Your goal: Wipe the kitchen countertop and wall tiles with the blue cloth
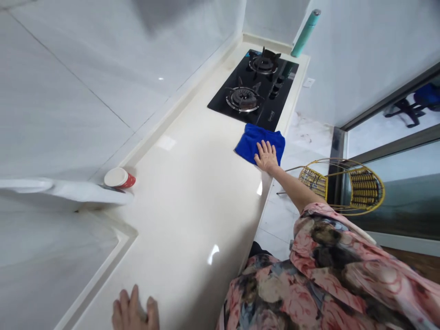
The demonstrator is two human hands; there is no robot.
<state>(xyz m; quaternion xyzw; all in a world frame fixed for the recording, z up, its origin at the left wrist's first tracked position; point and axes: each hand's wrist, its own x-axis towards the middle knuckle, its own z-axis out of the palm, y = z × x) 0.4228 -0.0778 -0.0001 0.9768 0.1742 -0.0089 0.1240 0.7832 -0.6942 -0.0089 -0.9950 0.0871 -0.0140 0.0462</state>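
My right hand lies flat with spread fingers on a folded blue cloth, pressing it to the white countertop. The cloth sits at the near edge of a black glass gas hob and reaches the counter's front edge. At the bottom of the view, my left hand rests on the counter, fingers apart, holding nothing. Its wrist is cut off by the frame.
A red paper cup with a white lid stands by the wall at left. Beyond the hob is a teal cylinder. A yellow woven chair stands on the floor at right, by a glass door.
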